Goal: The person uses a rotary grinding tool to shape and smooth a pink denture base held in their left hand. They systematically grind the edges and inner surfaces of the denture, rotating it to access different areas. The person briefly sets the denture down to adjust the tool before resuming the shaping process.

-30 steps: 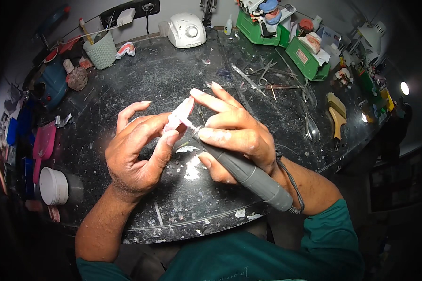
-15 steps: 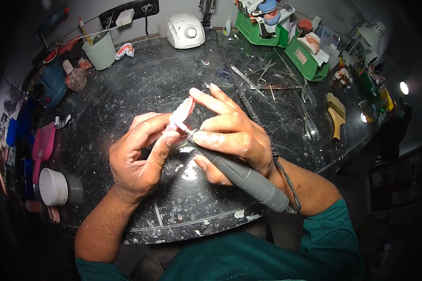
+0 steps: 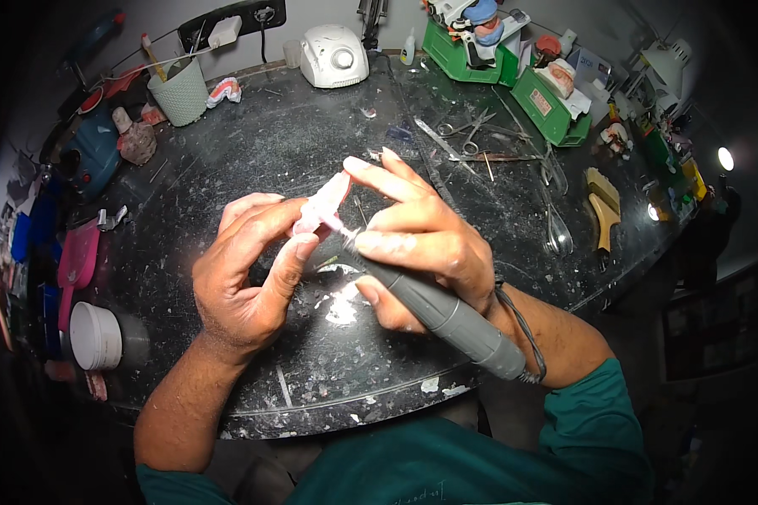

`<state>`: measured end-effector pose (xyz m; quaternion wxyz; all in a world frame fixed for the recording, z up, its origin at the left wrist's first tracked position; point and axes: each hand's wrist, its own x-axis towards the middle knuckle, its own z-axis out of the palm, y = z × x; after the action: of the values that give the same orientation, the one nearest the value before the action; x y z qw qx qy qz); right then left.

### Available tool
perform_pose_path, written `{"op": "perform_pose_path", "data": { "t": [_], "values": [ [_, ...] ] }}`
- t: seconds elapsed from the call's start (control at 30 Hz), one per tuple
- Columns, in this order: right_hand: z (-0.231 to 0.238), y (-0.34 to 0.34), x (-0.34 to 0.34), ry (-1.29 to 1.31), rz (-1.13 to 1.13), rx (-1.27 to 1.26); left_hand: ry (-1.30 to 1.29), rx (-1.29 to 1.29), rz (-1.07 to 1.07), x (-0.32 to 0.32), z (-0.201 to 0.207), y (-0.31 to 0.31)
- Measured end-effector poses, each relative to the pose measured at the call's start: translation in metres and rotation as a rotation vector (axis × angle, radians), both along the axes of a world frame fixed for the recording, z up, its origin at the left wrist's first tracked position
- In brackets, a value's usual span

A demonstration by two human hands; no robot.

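Observation:
A pink denture piece (image 3: 322, 204), bright under the light, is pinched between the thumb and fingers of my left hand (image 3: 248, 282). My right hand (image 3: 438, 240) is wrapped round a dark grey rotary handpiece (image 3: 455, 324), whose body slants down to the right. The handpiece's tip points up and left and meets the denture's lower right side; whether the bit is spinning I cannot tell. One outstretched right fingertip lies at the denture's upper edge. A cable loops from the handpiece's rear past my right wrist. White dust coats the right fingers.
Beyond my hands stands a white control box (image 3: 335, 57) with a knob. Scissors (image 3: 476, 133) and other metal tools lie at the back right, near green bins (image 3: 552, 114). A brush (image 3: 604, 215) lies at right; a white tub (image 3: 95, 336) and pink dustpan (image 3: 79, 257) are at left.
The denture has turned slightly in my left fingers, showing a broader face. My right hand and the handpiece have shifted a little to the right.

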<state>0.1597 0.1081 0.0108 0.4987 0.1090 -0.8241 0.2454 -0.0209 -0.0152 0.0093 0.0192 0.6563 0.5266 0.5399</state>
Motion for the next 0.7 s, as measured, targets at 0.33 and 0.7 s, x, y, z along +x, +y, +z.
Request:
{"op": "perform_pose_path", "data": {
  "t": [0.33,0.7],
  "values": [
    [0.0062,-0.0023,0.0009,0.038,-0.014,0.005,0.208,0.148,0.048,-0.0041,0.0055,0.0036],
    [0.0077,-0.0011,0.0016,0.056,-0.026,0.002,0.22,0.164,0.06,-0.0046,0.0045,0.0039]
  ]
}}
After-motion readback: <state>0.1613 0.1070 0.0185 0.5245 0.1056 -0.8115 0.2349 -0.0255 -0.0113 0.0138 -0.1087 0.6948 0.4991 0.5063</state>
